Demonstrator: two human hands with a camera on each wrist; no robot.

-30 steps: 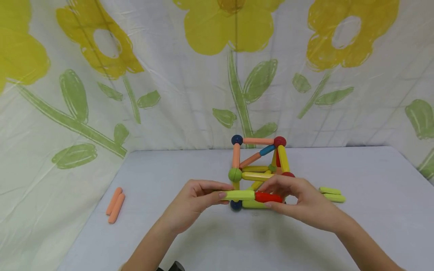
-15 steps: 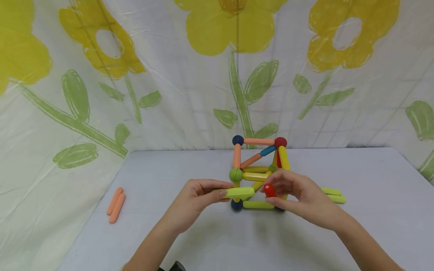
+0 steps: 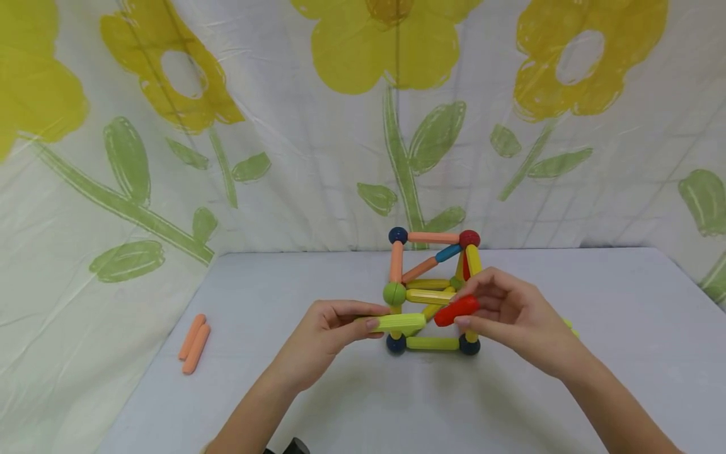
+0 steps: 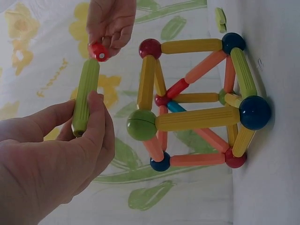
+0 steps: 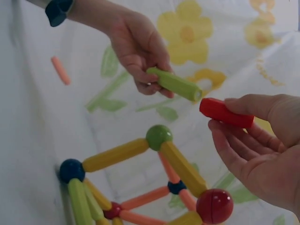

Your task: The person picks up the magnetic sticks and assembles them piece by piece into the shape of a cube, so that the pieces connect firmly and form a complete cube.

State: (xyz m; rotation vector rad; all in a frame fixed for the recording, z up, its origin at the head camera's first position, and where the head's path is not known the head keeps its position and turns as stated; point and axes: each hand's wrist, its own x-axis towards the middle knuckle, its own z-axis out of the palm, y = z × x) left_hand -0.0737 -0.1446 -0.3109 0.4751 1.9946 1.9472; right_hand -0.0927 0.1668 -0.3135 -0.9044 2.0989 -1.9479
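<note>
My left hand [image 3: 326, 340] pinches a long light-green rod [image 3: 399, 322] between thumb and fingers, roughly level in the head view. Opposite it, my right hand [image 3: 513, 318] pinches a short red rod [image 3: 457, 310], its left end tilted down toward the green rod. A narrow gap separates their facing ends. Behind both hands stands a boxy frame of magnetic rods and balls, with a green ball [image 3: 394, 294], a red ball [image 3: 469, 238] and a dark-blue ball [image 3: 396, 343] among its corners. My right hand covers part of the frame's right side; the left wrist view shows a yellow rod [image 4: 197, 119] along it.
Two orange rods [image 3: 196, 343] lie side by side on the white table [image 3: 272, 277] at the left. Loose light-green rods [image 3: 570, 326] at the right are mostly hidden behind my right hand. A flower-patterned cloth [image 3: 317, 157] hangs behind the table.
The red rod was end to end with the green rod a second ago. My right hand has drawn it away and turned it, and now it lies tilted. My left hand stays put.
</note>
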